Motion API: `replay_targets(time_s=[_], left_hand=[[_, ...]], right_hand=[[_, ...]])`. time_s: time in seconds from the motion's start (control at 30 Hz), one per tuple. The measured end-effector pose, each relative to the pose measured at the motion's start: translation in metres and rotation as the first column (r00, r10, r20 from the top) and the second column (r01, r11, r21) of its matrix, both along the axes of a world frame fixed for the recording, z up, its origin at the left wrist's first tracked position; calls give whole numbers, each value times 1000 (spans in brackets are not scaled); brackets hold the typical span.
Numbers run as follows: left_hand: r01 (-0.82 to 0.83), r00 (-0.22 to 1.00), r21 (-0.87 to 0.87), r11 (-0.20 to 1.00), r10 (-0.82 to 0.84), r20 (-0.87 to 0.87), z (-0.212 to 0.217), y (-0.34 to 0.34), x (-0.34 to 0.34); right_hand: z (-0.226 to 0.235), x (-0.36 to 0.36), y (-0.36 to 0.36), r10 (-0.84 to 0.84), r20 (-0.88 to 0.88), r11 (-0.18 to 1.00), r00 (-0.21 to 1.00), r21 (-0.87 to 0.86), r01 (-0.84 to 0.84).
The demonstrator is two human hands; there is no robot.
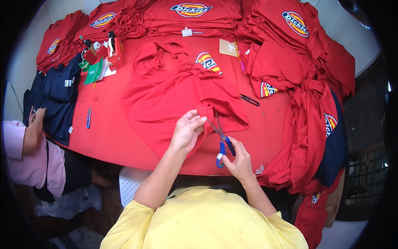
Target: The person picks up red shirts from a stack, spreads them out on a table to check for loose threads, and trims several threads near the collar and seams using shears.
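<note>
Right at the near edge of the bench [107, 137], which was covered in red cloth, one red shirt [174, 91] lay spread out with its oval chest badge, red, yellow and blue, facing up. The left hand [187, 132] was pinching a fold of that shirt's sleeve hem, fingers pressed together. The right hand [238, 159] was closed around one pair of blue-handled scissors [219, 139], blades open at the pinched fold. A second, black cutter [249, 99] sat just right of the shirt. Four stacks of folded red shirts ran along the far side, each topped with the same oval badge. One dark navy pile [58, 95] sat at far left, with small white tags on it. A green card [93, 71] lay near it, and a tan one [228, 47] by the far stacks.
</note>
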State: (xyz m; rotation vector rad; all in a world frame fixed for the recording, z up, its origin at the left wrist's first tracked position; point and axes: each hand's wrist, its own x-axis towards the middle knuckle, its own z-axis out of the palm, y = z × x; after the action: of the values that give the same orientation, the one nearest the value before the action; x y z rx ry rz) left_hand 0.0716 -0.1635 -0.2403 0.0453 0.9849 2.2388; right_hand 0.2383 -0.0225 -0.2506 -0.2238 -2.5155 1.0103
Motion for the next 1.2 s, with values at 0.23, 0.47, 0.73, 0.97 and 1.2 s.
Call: replay_targets(time_s=[0.23, 0.47, 0.73, 0.97, 1.2], left_hand=[[-29, 999, -13, 1000, 28, -31, 3, 2, 2], [-31, 999, -6, 1000, 30, -31, 4, 4, 3], [-22, 1000, -24, 999, 22, -18, 1, 3, 2], [-6, 1000, 2, 1000, 6, 1, 6, 3, 2], [-11, 1000, -39, 999, 11, -17, -2, 2, 0]], right_hand=[[1, -1, -3, -21, 22, 997, 1000, 78, 19], [-1, 3, -5, -29, 42, 999, 999, 47, 27], [-13, 9, -8, 106, 85, 691, 991, -723, -12], [-23, 12, -19, 352, -249, -362, 902, -925, -115], [-19, 5, -20, 335, -247, -246, 909, -954, -169]])
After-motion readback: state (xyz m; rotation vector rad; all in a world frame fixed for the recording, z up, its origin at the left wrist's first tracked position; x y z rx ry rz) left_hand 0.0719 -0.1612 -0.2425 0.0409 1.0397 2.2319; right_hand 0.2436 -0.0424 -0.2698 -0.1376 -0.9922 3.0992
